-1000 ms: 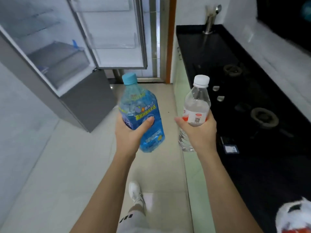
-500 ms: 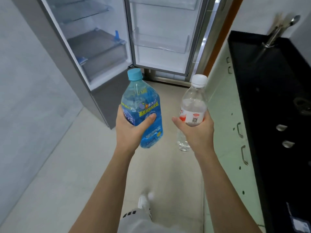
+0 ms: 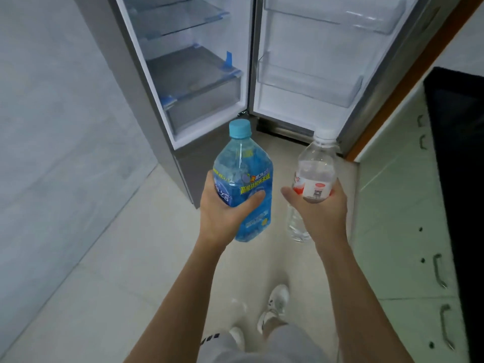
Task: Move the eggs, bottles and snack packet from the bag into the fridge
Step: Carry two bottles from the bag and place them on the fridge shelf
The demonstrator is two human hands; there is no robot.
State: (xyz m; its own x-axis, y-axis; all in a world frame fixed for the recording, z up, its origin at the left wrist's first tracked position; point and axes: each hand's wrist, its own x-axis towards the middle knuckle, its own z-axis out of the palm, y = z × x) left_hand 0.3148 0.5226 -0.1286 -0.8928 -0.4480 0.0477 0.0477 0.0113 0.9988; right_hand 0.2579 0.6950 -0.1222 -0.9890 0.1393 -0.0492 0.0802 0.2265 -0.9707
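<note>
Blue-tinted plastic, the larger bottle (image 3: 242, 184) stands upright near the centre of the view, its cap toward 12 o'clock. The left hand (image 3: 222, 213) grips it, with the thumb pressed across the label and the fingers curled round the far side. At its 3 o'clock, a little apart, is the clear bottle (image 3: 315, 166) with a white cap. The right hand (image 3: 319, 213) holds it, fingers wrapped behind and thumb at the near side. Both bottles are in the air over the floor tiles, outside the fridge (image 3: 146, 82), which is open at 12 o'clock. Its drawer (image 3: 201, 100) lies at 11 o'clock and its door (image 3: 309, 106) at 1 o'clock. Pale green cabinets (image 3: 398, 205) under a black counter (image 3: 455, 179) run along 3 o'clock. A white shoe (image 3: 277, 302) is at 6 o'clock.
</note>
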